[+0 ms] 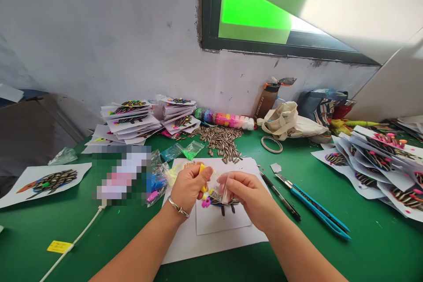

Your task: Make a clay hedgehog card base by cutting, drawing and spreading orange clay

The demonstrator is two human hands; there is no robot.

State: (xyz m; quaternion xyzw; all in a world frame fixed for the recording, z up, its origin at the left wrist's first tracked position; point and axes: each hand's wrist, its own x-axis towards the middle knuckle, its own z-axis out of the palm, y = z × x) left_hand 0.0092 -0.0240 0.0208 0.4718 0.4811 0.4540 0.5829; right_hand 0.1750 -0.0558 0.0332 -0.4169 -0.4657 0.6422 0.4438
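Observation:
My left hand (187, 185), with a bracelet at the wrist, pinches a lump of yellow modelling clay (202, 180) between thumb and fingers. Close beside it, my right hand (250, 194) has its fingers closed on a small clear plastic bag (226, 194). Both hands are above a small white card (223, 225) that carries a figure of striped sunflower seeds (234, 202), partly hidden by the hands and bag. A bit of pink clay (206, 202) shows at the figure's left, and two dark seeds point down like legs. Under the card lies a larger white sheet (183, 246).
Loose sunflower seeds (222, 140) lie behind the sheet. Right of it are a pen (280, 196) and blue tweezers (319, 211). Stacks of seed-picture cards stand left (132, 125) and right (383, 163). Small clay bags (158, 185), a tape roll (271, 144) and a white cable (87, 225) lie around.

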